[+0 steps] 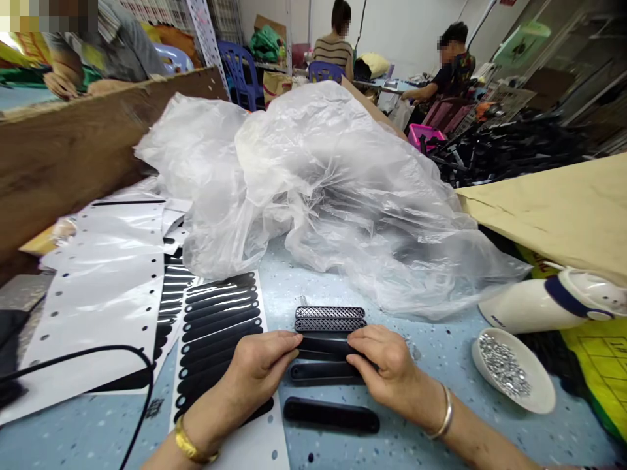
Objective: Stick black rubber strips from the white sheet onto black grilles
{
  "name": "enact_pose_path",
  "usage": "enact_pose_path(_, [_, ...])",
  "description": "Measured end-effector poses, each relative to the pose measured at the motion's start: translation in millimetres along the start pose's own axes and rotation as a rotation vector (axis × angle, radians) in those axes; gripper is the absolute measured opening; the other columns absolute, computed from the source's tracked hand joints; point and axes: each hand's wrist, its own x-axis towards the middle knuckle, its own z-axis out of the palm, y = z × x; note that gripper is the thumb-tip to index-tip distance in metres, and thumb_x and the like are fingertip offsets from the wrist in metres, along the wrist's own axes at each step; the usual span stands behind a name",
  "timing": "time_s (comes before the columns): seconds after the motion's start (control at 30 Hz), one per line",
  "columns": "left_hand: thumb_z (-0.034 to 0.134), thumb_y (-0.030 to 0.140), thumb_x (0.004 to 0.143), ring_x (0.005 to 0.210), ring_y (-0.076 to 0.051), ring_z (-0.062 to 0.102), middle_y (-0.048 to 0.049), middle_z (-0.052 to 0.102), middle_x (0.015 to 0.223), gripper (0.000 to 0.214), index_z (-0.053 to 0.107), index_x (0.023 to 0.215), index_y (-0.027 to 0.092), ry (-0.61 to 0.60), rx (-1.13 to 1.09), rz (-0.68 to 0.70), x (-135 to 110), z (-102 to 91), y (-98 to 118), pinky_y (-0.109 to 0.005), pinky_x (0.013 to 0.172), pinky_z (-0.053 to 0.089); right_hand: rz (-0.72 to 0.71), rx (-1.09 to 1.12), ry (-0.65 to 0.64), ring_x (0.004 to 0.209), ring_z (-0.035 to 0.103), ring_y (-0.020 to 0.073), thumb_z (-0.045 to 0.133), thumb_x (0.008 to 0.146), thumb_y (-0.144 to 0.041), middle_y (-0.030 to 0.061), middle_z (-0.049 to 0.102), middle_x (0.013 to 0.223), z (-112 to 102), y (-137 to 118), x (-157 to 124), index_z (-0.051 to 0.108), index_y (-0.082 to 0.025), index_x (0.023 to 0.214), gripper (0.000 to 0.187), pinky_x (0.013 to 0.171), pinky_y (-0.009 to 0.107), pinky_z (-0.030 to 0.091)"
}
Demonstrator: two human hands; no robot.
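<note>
My left hand [259, 365] and my right hand [386, 369] pinch the two ends of a long black plastic strip [323, 346] just above the blue table. Two black mesh grille pieces [330, 318] lie just beyond it. Another black strip [323, 373] lies under my fingers, and a third [332, 415] sits nearer to me. A white backing sheet with several black oval stickers [218, 326] lies by my left hand.
A big crumpled clear plastic bag [318, 189] fills the table's middle. A white bowl of small silver screws [509, 369] and a white device [539, 303] sit right. White liner sheets [108, 287] and a black cable [98, 356] lie left. Other people sit at tables behind.
</note>
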Motion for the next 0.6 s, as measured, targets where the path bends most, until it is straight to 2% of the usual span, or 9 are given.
enact_pose_path(0.27, [0.057, 0.005, 0.087, 0.083, -0.018, 0.075, -0.0119, 0.077, 0.095, 0.025, 0.069, 0.108, 0.011, 0.047, 0.043, 0.122, -5.4, 4.4, -1.4, -0.023, 0.075, 0.061, -0.002, -0.013, 0.01, 0.074, 0.062, 0.0214, 0.055, 0.086, -0.01, 0.0094, 0.068, 0.08, 0.2, 0.0, -0.6, 0.071, -0.014, 0.087, 0.016, 0.067, 0.035, 0.051])
enact_pose_path(0.37, [0.06, 0.007, 0.086, 0.079, -0.017, 0.075, -0.0093, 0.078, 0.092, 0.024, 0.069, 0.107, 0.014, 0.076, 0.034, 0.061, -5.0, 3.5, -0.1, -0.022, 0.073, 0.061, -0.001, -0.013, 0.011, 0.074, 0.062, 0.0214, 0.055, 0.086, -0.011, 0.0094, 0.069, 0.08, 0.1, -0.4, -0.4, 0.071, -0.014, 0.088, 0.016, 0.068, 0.036, 0.051])
enact_pose_path(0.47, [0.062, 0.008, 0.084, 0.074, -0.016, 0.075, -0.0063, 0.078, 0.089, 0.029, 0.069, 0.111, 0.017, 0.055, 0.021, -0.052, -2.5, 1.2, 2.2, -0.022, 0.068, 0.06, -0.009, -0.012, 0.016, 0.074, 0.062, 0.0216, 0.055, 0.087, -0.011, 0.0093, 0.068, 0.079, -0.4, -1.2, 0.2, 0.07, -0.014, 0.089, 0.016, 0.067, 0.036, 0.052])
enact_pose_path(0.6, [0.059, 0.007, 0.085, 0.077, -0.016, 0.075, -0.0056, 0.078, 0.09, 0.028, 0.071, 0.107, 0.019, 0.014, -0.025, -0.073, 1.1, -1.1, 5.5, -0.023, 0.07, 0.061, -0.002, -0.005, 0.011, 0.074, 0.062, 0.0214, 0.055, 0.087, -0.011, 0.0093, 0.068, 0.079, -0.7, -1.4, 0.4, 0.07, -0.014, 0.088, 0.016, 0.067, 0.035, 0.052])
